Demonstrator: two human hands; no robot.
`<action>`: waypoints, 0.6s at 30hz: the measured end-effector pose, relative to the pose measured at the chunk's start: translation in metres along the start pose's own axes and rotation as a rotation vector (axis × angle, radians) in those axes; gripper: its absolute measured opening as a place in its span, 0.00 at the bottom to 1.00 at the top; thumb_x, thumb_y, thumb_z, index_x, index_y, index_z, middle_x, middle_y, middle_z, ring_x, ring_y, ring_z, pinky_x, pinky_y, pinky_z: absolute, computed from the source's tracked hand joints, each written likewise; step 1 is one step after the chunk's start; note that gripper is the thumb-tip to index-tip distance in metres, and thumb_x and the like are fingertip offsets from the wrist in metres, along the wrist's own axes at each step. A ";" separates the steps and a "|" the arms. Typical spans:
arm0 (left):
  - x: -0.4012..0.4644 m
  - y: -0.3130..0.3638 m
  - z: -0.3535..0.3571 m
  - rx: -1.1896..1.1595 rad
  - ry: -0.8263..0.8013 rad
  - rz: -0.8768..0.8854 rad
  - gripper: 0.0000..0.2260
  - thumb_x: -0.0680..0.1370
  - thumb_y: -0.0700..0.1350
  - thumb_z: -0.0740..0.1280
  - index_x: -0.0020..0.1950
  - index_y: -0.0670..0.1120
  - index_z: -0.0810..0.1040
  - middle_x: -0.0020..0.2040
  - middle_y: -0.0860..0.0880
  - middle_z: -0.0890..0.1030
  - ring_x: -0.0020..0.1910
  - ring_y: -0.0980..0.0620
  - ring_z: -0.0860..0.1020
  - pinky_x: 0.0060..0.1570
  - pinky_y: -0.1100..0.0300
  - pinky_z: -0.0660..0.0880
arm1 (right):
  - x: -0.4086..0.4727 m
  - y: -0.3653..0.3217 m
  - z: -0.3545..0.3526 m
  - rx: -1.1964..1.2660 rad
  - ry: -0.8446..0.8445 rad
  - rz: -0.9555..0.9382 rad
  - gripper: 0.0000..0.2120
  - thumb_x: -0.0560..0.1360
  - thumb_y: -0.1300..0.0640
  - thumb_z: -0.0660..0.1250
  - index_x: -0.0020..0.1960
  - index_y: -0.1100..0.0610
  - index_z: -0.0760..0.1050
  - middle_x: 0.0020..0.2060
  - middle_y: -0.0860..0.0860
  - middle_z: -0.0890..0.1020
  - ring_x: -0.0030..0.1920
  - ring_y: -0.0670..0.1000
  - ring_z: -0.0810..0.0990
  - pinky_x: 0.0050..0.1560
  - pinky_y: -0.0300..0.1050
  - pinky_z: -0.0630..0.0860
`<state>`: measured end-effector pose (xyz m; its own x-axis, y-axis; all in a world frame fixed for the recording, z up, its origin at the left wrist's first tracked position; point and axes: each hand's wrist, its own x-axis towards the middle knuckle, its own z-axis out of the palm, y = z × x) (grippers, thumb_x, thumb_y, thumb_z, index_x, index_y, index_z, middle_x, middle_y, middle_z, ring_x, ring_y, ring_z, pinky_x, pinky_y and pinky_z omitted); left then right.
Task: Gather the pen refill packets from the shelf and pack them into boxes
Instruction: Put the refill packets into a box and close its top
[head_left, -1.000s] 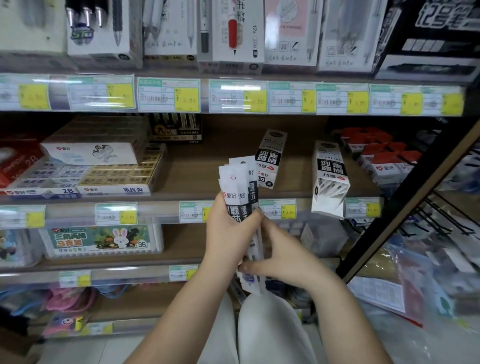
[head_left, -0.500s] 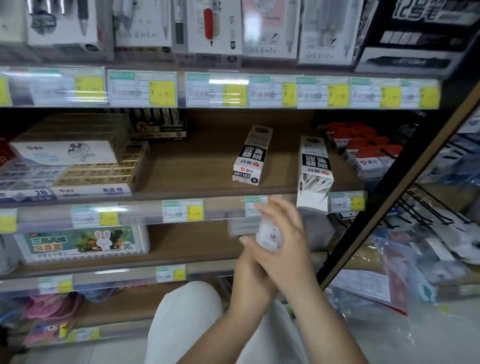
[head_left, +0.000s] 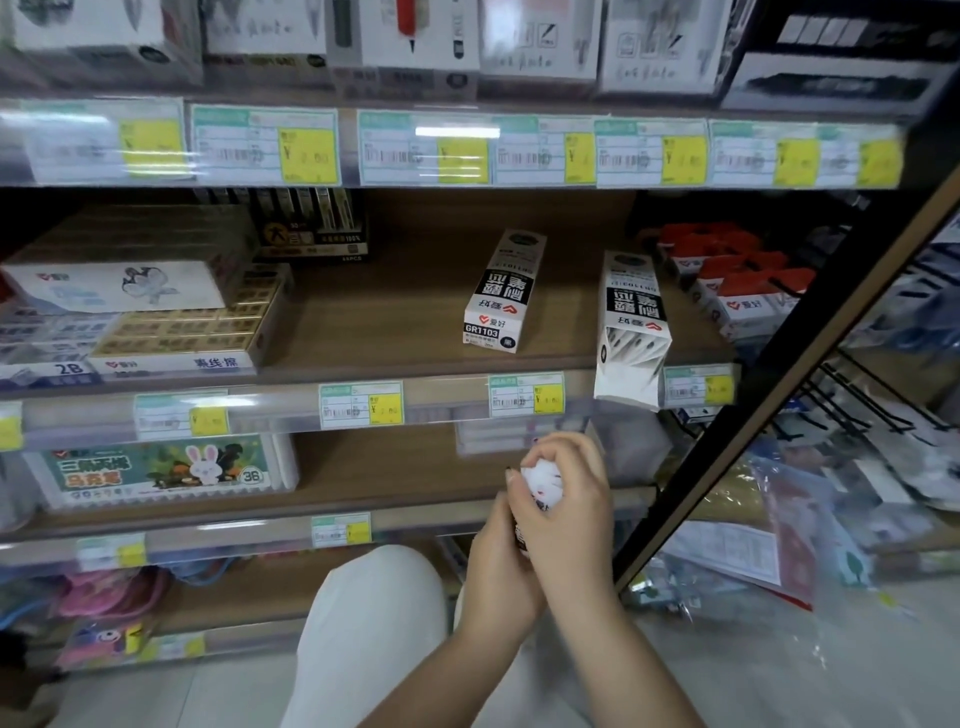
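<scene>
Head view, L to R: on the mid shelf (head_left: 363, 332), far left, sit stacked eraser boxes (head_left: 176, 338), w/ a rabbit-print case (head_left: 156, 470) one shelf below. Centre of the mid shelf has a white-and-black refill box (head_left: 501, 293) lying flat, marked GR1103. Just right of it a second refill box (head_left: 631, 332) stands at the shelf front, its lower end hanging over the price rail. Red-topped packs (head_left: 737, 275) are further right, by the black upright.

Below, in front of the lower shelf, both hands meet over the lap. Left hand (head_left: 501, 566) is under and behind; its fingers curl round the lower part of the bundle of refill packets (head_left: 540, 486), thumb side up. Right hand (head_left: 571, 499) wraps the top, fingers pressed together and curled over the white packet ends. Only the white tops and a dark strip of print show; packet count can't be told.

Step in hand, prob.: squaring the bundle before boxing. To do it well: keep packets parallel, tap ends flush, hold firm w/ the left hand so none slip, then feed them end-first into the open box at the shelf front. Steady that box first, since it looks easy to tip.
</scene>
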<state>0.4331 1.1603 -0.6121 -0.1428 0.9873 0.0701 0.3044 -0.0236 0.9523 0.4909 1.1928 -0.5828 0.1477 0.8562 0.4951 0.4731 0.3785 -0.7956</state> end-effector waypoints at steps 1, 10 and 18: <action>-0.003 -0.002 0.001 0.041 0.001 0.006 0.15 0.71 0.55 0.65 0.56 0.54 0.72 0.46 0.67 0.75 0.48 0.76 0.73 0.45 0.76 0.68 | 0.000 0.001 0.001 -0.005 0.011 0.010 0.06 0.65 0.61 0.68 0.39 0.55 0.72 0.45 0.46 0.73 0.45 0.44 0.75 0.44 0.25 0.67; 0.003 -0.016 0.004 0.002 -0.013 -0.005 0.22 0.63 0.61 0.60 0.51 0.51 0.75 0.41 0.63 0.78 0.47 0.73 0.75 0.42 0.75 0.70 | 0.009 -0.009 -0.003 0.062 0.077 -0.020 0.10 0.66 0.65 0.69 0.45 0.55 0.75 0.46 0.44 0.74 0.48 0.42 0.74 0.51 0.25 0.67; 0.007 -0.029 0.004 0.092 -0.037 -0.066 0.11 0.71 0.49 0.67 0.49 0.63 0.72 0.42 0.70 0.78 0.47 0.75 0.75 0.44 0.78 0.69 | -0.001 0.005 0.005 0.264 -0.091 0.567 0.18 0.65 0.60 0.77 0.48 0.48 0.73 0.44 0.45 0.81 0.43 0.43 0.81 0.43 0.41 0.77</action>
<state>0.4273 1.1685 -0.6404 -0.1316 0.9913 -0.0047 0.3806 0.0549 0.9231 0.4888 1.1959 -0.5893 0.2326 0.9712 -0.0514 0.1105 -0.0789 -0.9907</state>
